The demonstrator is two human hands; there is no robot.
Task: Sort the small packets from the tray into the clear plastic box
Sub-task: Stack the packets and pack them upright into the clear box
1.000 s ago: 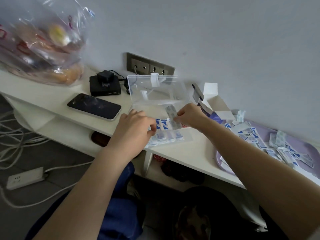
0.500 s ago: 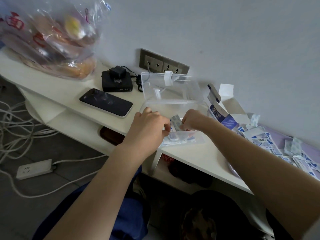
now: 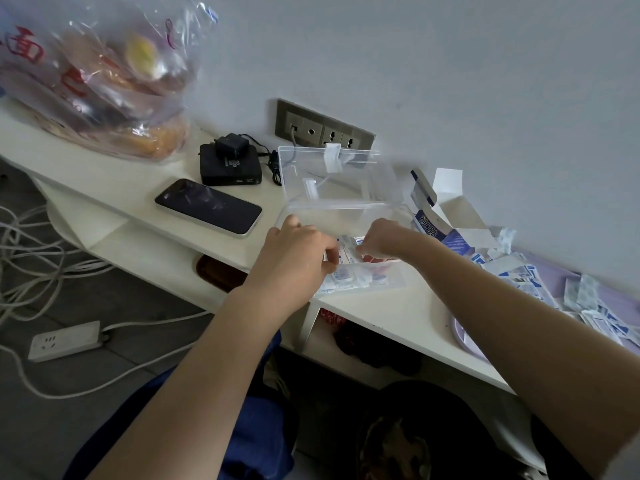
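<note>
The clear plastic box (image 3: 388, 278) sits on the white table with its lid (image 3: 332, 181) standing open behind it. Several white and blue packets (image 3: 349, 279) lie in its front part. My left hand (image 3: 294, 258) reaches over the box's left front corner, fingers curled against the packets. My right hand (image 3: 381, 239) is inside the box and pinches a small packet (image 3: 348, 244) between both hands. At the right, a lilac tray (image 3: 465, 337) holds a heap of loose packets (image 3: 530, 278).
An opened blue and white carton (image 3: 446, 223) lies between box and tray. A phone (image 3: 207, 206), a black device with a plug (image 3: 230, 164), a wall socket strip (image 3: 323, 131) and a bag of bread (image 3: 104, 88) are at the left. Cables and a power strip (image 3: 64, 340) lie on the floor.
My right hand has lowered the packet from above the box down into it. My left hand has stayed at the box's front corner. The view has shifted left.
</note>
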